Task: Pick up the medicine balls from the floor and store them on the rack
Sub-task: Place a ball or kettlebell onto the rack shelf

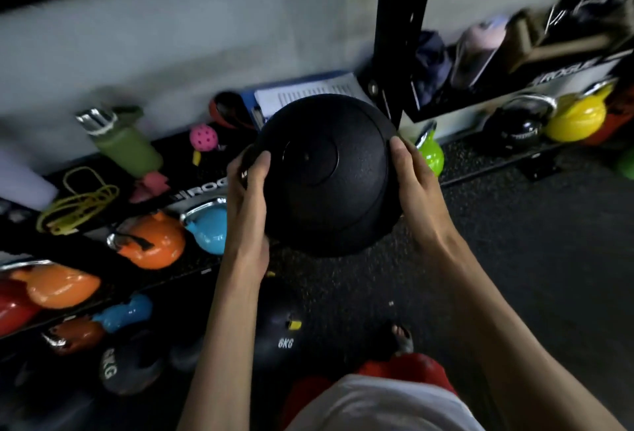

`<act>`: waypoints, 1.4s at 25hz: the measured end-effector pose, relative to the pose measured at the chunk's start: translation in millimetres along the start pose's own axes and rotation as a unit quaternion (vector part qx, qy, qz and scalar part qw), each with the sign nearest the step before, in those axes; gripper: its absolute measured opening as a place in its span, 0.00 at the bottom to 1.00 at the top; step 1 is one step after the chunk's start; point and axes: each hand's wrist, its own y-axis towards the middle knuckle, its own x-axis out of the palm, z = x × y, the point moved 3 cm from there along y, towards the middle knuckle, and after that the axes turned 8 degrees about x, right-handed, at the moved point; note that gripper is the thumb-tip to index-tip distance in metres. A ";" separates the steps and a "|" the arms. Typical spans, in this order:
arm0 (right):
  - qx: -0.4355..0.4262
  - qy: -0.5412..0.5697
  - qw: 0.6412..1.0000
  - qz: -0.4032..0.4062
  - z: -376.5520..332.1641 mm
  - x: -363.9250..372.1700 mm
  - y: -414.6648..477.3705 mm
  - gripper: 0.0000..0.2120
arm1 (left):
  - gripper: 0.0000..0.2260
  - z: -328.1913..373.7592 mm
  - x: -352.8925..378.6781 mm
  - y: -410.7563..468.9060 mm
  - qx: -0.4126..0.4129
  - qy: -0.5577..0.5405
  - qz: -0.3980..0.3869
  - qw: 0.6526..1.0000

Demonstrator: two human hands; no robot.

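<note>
Medicine ball, black with a pebbled skin and a smooth round panel on its near face, is being held in the air between both hands, above the floor and just in front of the rack upright. Left grip is grasping the ball's left side, its thumb lying on the near face and its fingers wrapping out of sight behind. Right grip is grasping the right side in the same way. Both forearms are reaching forward from the lower edge of the view.

Behind the ball, a black shelf of the rack is carrying a blue binder with papers, a pink perforated ball, a green bottle with a metal cap and a coil of yellow cord. Below that shelf's edge, an orange kettlebell and a blue kettlebell are sitting side by side, left of the held ball. A lime-green kettlebell is showing just beyond the right grip, while a black kettlebell and a yellow kettlebell are standing further right.

A second medicine ball, marked 6KG, is lying on the floor below the left forearm, near the person's foot.
</note>
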 end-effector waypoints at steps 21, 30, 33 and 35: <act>-0.336 0.007 0.940 -0.064 -328.1 28.0 76.8 0.33 | 0.22 285.8 114.5 70.2 0.340 -0.050 -0.029 0.939; -0.262 -0.046 0.963 -0.051 -365.6 43.8 178.3 0.33 | 0.24 286.9 165.0 175.7 0.280 0.005 -0.037 0.959; -0.245 -0.076 0.966 -0.030 -349.0 44.7 205.3 0.32 | 0.24 270.2 174.3 199.4 0.267 0.040 -0.044 0.962; -0.280 -0.078 0.957 -0.007 -351.2 46.8 216.4 0.29 | 0.24 268.3 178.6 215.1 0.264 0.053 -0.044 0.962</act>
